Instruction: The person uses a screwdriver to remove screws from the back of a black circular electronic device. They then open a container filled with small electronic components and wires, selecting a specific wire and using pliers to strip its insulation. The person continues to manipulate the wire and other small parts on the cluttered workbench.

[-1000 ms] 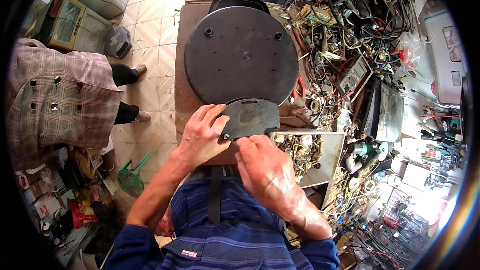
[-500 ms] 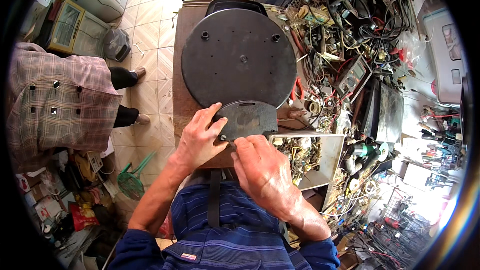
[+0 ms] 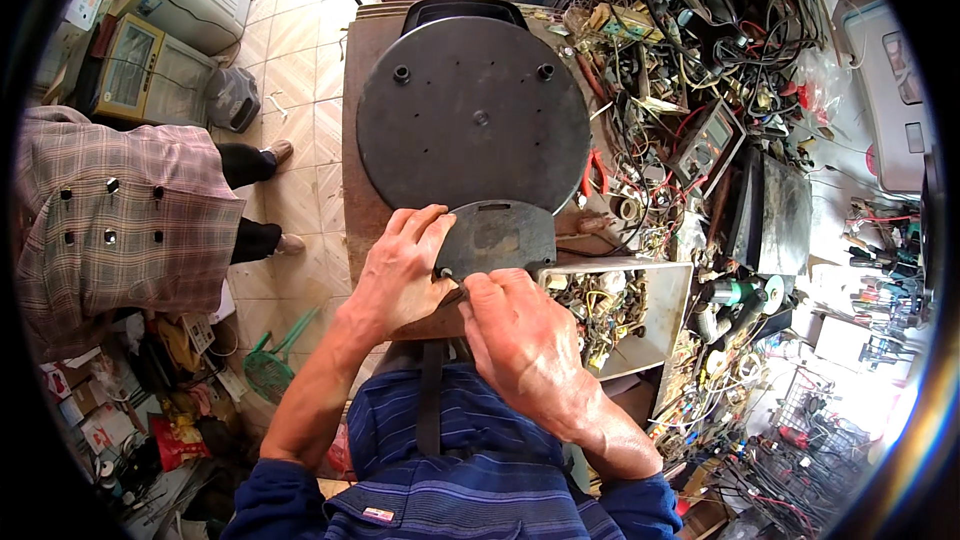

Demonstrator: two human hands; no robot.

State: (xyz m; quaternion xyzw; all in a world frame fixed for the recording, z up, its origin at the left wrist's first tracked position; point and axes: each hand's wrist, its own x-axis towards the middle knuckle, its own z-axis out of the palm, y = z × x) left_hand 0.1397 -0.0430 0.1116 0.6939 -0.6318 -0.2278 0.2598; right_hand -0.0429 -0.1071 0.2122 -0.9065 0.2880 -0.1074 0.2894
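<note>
Our left hand point(image 3: 405, 265) grips the dark plate point(image 3: 500, 240), at six o'clock of the black disc point(image 3: 475, 140) on the bench point(image 3: 357, 210); our right hand point(image 3: 525, 325) is closed at the plate's seven o'clock, its hold hidden. Handling looks unfinished; what is done or left, we cannot tell.

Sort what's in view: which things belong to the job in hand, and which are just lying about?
Job, apparently:
- black panel, left hand on it, right hand by its near edge
- round black disc, probably

Lying about, likely:
- red pliers
- meter
- tray of parts
</note>
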